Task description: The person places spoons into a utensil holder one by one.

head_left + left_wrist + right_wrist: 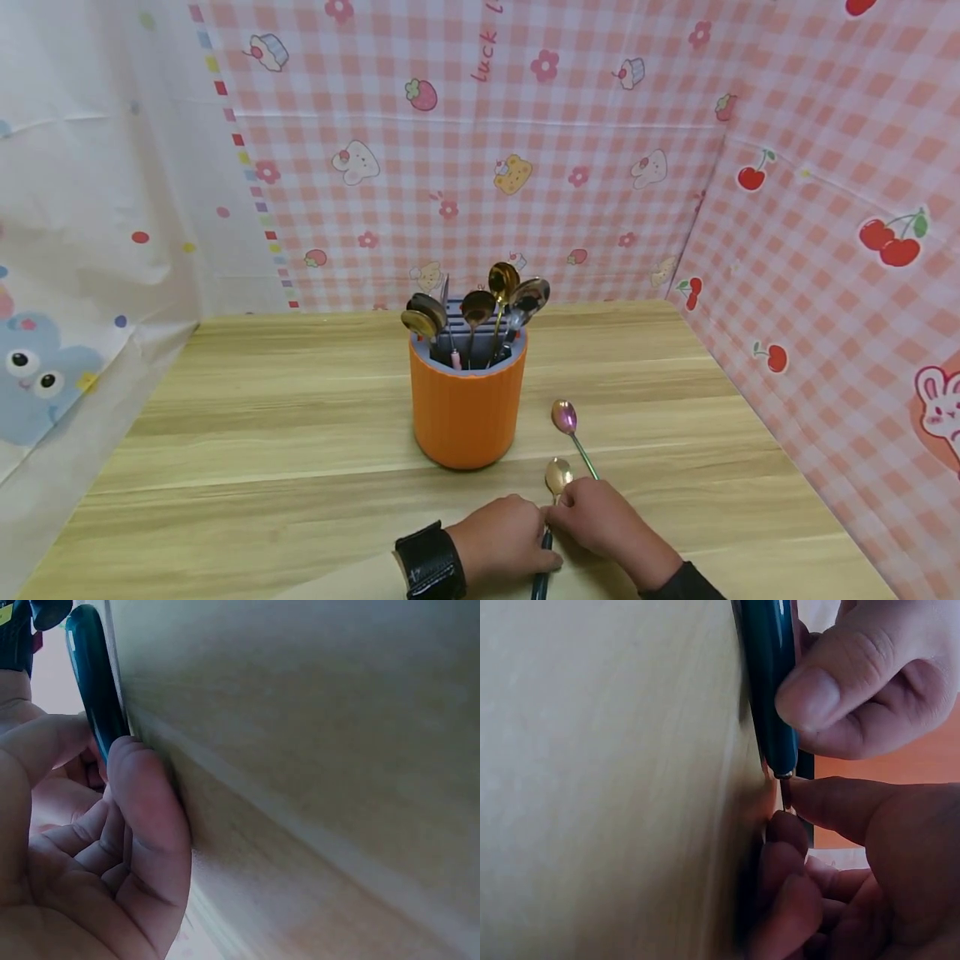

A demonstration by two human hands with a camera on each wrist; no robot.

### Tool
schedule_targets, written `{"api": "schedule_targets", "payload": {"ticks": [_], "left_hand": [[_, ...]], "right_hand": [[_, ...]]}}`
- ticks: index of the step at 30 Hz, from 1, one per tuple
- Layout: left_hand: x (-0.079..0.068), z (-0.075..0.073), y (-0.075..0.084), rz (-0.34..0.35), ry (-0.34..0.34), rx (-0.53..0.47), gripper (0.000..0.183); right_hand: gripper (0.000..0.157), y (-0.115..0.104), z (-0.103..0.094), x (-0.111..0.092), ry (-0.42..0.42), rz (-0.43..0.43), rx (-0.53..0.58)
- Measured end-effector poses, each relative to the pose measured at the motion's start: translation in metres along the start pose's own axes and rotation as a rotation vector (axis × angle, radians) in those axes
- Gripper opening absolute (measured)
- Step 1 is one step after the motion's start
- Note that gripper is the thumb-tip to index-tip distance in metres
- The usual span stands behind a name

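Note:
A spoon with a gold bowl point(558, 473) and a dark green handle point(769, 682) lies low over the table, bowl pointing away from me. My left hand point(497, 537) pinches the handle between thumb and fingers, seen also in the left wrist view. Just ahead of it, my right hand point(606, 521) pinches the thin neck where it leaves the handle. The two hands are side by side, fingertips close together. Beyond the right hand rests a second spoon point(565, 417) with a purplish-pink bowl and a green stem; its lower end is hidden behind that hand.
An orange round utensil holder point(467, 421) stands at mid-table, left of the loose spoons. Several spoons, among them a gold one point(503, 282), stick up from it. Patterned cloth point(465, 167) hangs behind and along both sides of the wooden table point(285, 450).

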State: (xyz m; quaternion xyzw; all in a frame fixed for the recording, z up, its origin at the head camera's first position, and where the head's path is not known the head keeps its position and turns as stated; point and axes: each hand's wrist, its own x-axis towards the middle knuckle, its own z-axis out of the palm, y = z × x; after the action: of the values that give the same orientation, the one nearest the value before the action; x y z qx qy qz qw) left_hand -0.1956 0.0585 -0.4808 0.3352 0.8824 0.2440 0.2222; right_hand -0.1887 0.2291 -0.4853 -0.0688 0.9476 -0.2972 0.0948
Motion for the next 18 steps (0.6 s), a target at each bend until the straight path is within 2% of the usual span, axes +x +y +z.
{"api": "schedule_targets", "payload": {"ticks": [5, 9, 13, 18], "left_hand": [[-0.0005, 0.0005, 0.0017, -0.005, 0.014, -0.007, 0.041], [-0.0003, -0.0001, 0.0018, -0.007, 0.019, -0.021, 0.039], [-0.0012, -0.0009, -0.0005, -0.008, 0.039, -0.094, 0.040], [-0.0046, -0.0014, -0.0026, -0.030, 0.072, -0.204, 0.040]], "right_hand": [[0.033, -0.0019, 0.0020, 0.0019, -0.009, 0.036, 0.070], [0.031, -0.0030, 0.0031, 0.0027, -0.053, 0.084, 0.176], [0.028, -0.0023, 0.0042, 0.0044, -0.067, 0.102, 0.275], [0.015, -0.0008, 0.0015, 0.0055, -0.047, 0.056, 0.440]]}}
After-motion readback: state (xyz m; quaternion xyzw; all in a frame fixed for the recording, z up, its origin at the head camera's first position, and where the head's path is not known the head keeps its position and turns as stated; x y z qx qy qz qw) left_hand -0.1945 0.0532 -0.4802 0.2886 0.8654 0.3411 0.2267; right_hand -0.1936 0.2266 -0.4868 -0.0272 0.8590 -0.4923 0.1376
